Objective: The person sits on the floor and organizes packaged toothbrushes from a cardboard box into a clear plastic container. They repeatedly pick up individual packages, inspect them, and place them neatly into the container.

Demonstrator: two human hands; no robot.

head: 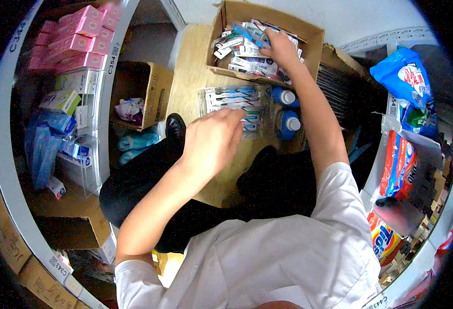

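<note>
My right hand (pixel 282 48) is inside an open cardboard box (pixel 265 11), its fingers closed on a blurred blue pack (pixel 251 36). Around it lie many slim white-carded packs (pixel 255 63) that look like toothbrushes, piled at mixed angles. My left hand (pixel 213 135) hovers over the near side of a clear plastic tray (pixel 267 102), its fingers curled and partly hiding what is beneath. Similar carded packs (pixel 228 94) lie in rows in that tray. Whether the left fingers hold or touch one is hidden.
Two blue bottles with white caps (pixel 288 123) stand right of the tray. Left are shelves with pink boxes (pixel 81 40), clear bins (pixel 91 166) and a small carton (pixel 158 94). Detergent bags (pixel 400 77) line the right shelf. My shoe (pixel 175 126) rests near the tray.
</note>
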